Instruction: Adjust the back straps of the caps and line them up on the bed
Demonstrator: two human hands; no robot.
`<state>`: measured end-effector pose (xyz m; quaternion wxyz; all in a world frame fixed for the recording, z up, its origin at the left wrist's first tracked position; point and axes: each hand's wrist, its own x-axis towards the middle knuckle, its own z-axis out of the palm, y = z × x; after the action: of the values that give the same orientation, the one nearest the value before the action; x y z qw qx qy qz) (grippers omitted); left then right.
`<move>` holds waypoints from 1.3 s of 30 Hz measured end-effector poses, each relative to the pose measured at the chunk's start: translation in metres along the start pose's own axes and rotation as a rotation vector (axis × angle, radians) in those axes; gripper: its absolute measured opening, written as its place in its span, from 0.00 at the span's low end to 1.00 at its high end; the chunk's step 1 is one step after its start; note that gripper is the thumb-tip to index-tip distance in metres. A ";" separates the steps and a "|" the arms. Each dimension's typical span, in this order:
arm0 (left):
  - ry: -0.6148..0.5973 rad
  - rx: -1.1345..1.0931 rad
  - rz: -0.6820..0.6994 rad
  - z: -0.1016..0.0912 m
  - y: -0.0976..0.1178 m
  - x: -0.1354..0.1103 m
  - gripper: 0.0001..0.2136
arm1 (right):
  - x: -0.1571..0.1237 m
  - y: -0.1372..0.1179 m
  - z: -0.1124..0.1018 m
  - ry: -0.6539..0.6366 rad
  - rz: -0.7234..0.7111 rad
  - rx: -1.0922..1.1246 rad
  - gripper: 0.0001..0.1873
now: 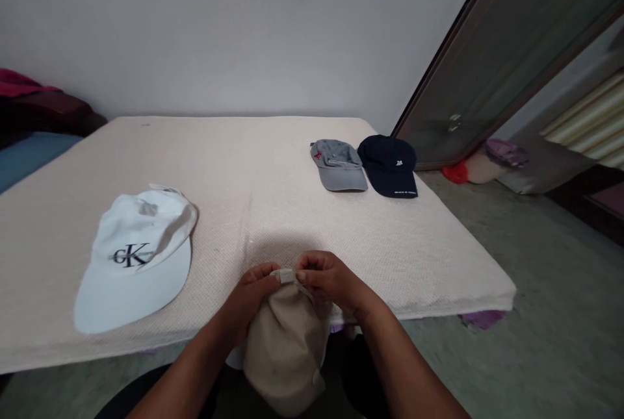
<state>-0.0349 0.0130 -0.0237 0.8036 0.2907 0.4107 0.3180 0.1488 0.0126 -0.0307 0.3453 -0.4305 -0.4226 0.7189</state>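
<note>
A beige cap (287, 347) hangs over the near edge of the table, its crown toward me. My left hand (253, 295) and my right hand (326, 279) both pinch the cap's back strap (286, 275) at the top, fingers curled closed on it from either side. A white cap (134, 253) with a dark logo lies flat on the table to the left of my hands.
The table is covered with a cream textured cloth (273, 185). A grey cap (337, 164) and a navy cap (390, 164) lie side by side at the far right. A glass door (492, 62) stands right, a dark sofa (34, 120) left.
</note>
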 end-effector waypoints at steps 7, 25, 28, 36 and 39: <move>-0.018 0.065 -0.010 -0.003 -0.004 0.001 0.08 | 0.000 -0.003 0.003 0.035 0.014 0.051 0.08; -0.068 0.023 -0.061 0.000 -0.002 0.000 0.07 | 0.000 -0.003 0.004 0.039 -0.030 -0.063 0.05; -0.070 0.004 -0.073 0.001 0.000 0.000 0.09 | 0.001 -0.002 0.005 0.046 -0.064 -0.045 0.06; -0.054 -0.024 -0.049 -0.003 -0.002 0.002 0.07 | -0.002 -0.003 0.002 -0.036 -0.037 -0.091 0.08; -0.085 0.010 -0.061 -0.003 -0.001 0.001 0.07 | -0.001 -0.001 0.001 0.008 -0.054 -0.152 0.07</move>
<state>-0.0369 0.0136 -0.0266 0.8282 0.2951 0.3866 0.2787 0.1479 0.0119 -0.0294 0.3326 -0.4465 -0.4863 0.6734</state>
